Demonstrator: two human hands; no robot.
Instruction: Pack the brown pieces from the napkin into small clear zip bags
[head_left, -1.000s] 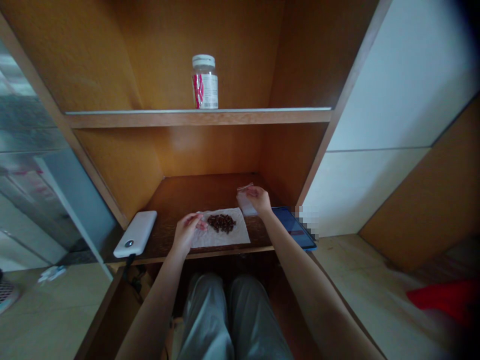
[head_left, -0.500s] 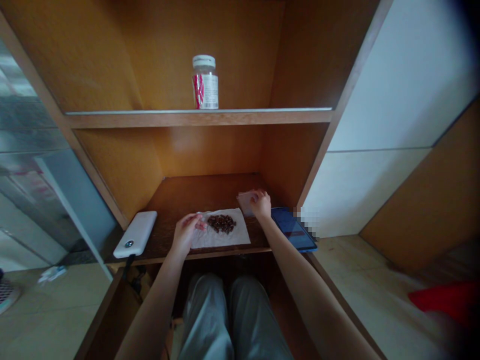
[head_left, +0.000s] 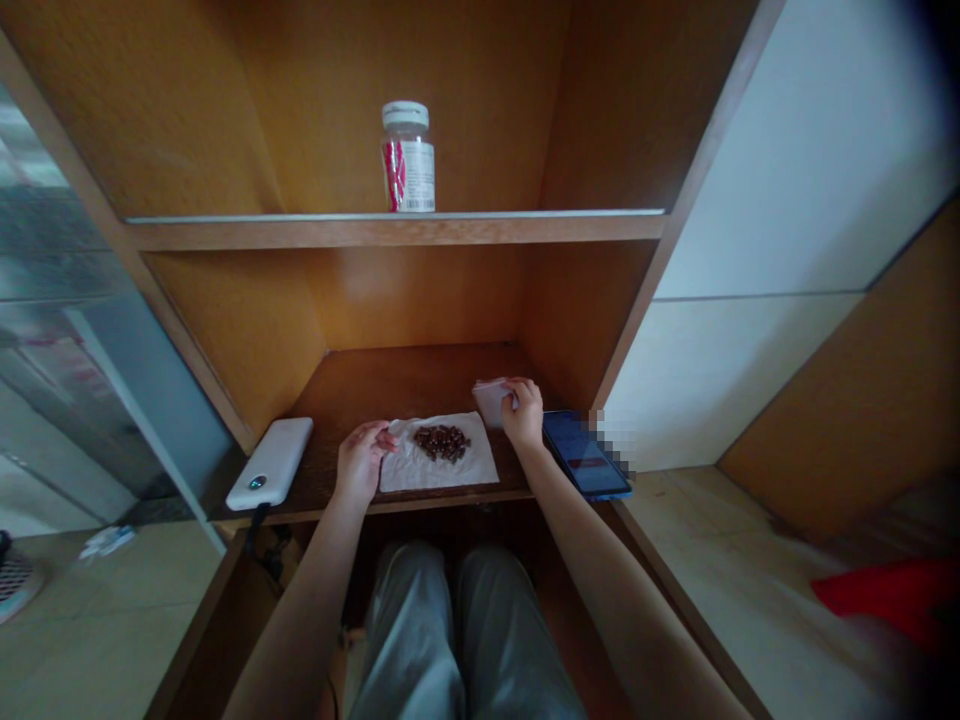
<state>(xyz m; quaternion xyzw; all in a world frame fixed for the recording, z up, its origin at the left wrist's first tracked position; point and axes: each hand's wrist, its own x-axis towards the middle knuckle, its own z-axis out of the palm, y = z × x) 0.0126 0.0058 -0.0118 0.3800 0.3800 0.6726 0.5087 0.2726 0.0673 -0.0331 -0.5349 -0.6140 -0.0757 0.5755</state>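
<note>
Left hand (head_left: 361, 462) draws back from brown pellets (head_left: 442, 443) to the tissue (head_left: 401, 470) edge; phone (head_left: 584, 453) screen now lit.

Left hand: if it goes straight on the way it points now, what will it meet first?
Probably the pile of small dark brown pieces on the white paper; the fingertips of the left hand are at the paper's edge. Depth is unclear.

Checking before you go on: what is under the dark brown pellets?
Small dark brown pellets sit on a crumpled white paper tissue, lying on a brown wooden shelf. The tissue under the pile and the wood beneath it are covered from view.
</note>
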